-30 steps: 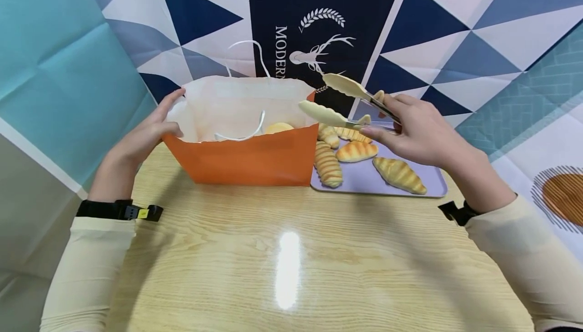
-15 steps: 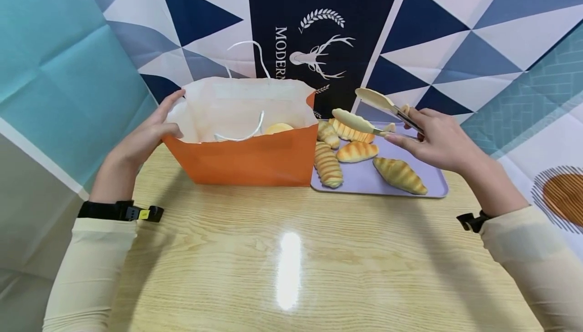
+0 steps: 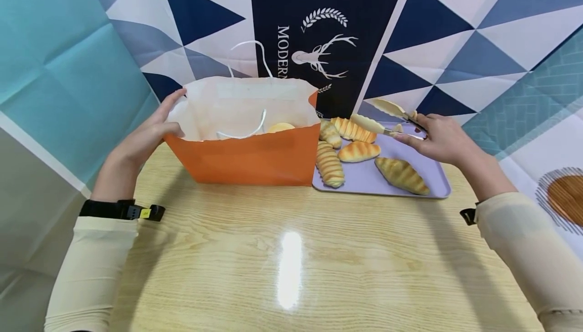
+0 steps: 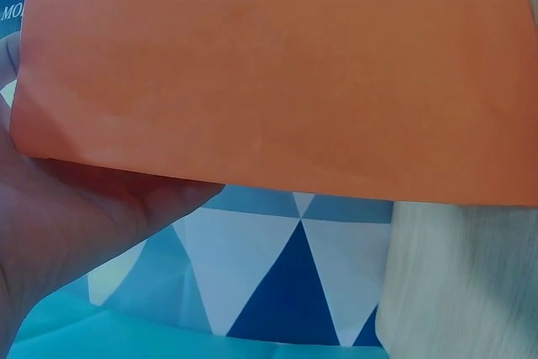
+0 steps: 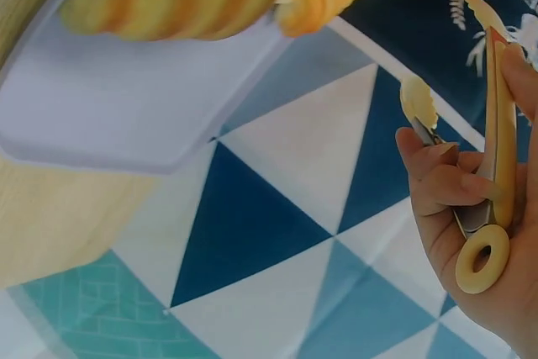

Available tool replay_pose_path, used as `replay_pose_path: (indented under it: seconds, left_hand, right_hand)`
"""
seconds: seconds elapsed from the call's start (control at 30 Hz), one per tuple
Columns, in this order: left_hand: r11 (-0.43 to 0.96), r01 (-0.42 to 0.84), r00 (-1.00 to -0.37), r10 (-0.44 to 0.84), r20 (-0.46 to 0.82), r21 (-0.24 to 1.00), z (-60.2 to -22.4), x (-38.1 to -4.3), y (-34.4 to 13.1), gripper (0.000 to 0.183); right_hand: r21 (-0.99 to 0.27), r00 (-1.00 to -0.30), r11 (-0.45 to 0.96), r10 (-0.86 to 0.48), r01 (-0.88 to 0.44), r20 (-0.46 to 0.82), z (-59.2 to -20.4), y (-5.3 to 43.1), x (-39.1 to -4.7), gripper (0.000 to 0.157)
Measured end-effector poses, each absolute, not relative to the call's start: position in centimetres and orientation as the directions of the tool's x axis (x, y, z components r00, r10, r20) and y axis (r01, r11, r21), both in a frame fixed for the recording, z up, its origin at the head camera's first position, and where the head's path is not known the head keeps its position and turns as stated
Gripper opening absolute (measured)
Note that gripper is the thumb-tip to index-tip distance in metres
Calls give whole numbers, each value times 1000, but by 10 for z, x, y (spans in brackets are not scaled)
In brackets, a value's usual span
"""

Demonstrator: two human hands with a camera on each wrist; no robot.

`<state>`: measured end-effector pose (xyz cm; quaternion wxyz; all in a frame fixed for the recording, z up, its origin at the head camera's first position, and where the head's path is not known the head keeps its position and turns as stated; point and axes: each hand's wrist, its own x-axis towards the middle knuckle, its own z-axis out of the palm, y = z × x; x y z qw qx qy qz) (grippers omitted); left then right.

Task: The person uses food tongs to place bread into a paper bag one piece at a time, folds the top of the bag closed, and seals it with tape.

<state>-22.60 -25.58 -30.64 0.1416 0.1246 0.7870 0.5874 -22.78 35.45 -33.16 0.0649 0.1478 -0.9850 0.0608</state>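
Observation:
An orange paper bag [image 3: 255, 162] with a white inside and white cord handles lies tilted toward the camera in the head view, its mouth wide. My left hand [image 3: 148, 137] grips its left rim, thumb over the front edge. A pale yellow round piece [image 3: 280, 127] shows inside the bag. My right hand [image 3: 448, 137] holds food tongs [image 3: 366, 123] with cream scalloped tips, spread apart with nothing between them. Below and around those tips are a striped roll [image 3: 352, 130], a smaller golden roll [image 3: 359, 152] and a croissant-like bread [image 3: 402, 175].
A lilac tray [image 3: 430, 170] beside the bag bears the breads, including a long ridged roll [image 3: 330, 165] close to the bag's right side. Patterned cloth [image 3: 423, 23] rises right behind bag and tray. The wooden table [image 3: 227, 256] extends in front.
My right hand and the tongs have moved right and lower, from beside the bag's mouth to over the tray. My left hand stays on the bag.

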Motion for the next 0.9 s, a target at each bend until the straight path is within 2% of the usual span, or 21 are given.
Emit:
replay_pose_path:
  seconds: [0.27,0.67,0.9]
  left_hand:
    - [282,27,-930,359,-80,959,-307,-227,-256,89]
    - [279,39,-928,366,-68,960,-308,-227,-256,89]
    - [273,46,-928,368,-60,961,-308,-227,-257,89]
  right_hand:
    - [-101,-968,963,-251,-252,14,-349,363,-246,95]
    - [-95,-965,964,-256,-250,-57,-370,362,-261,96]
    - [-93,-960,958,-277,-272,-50,-377,358,-266,94]
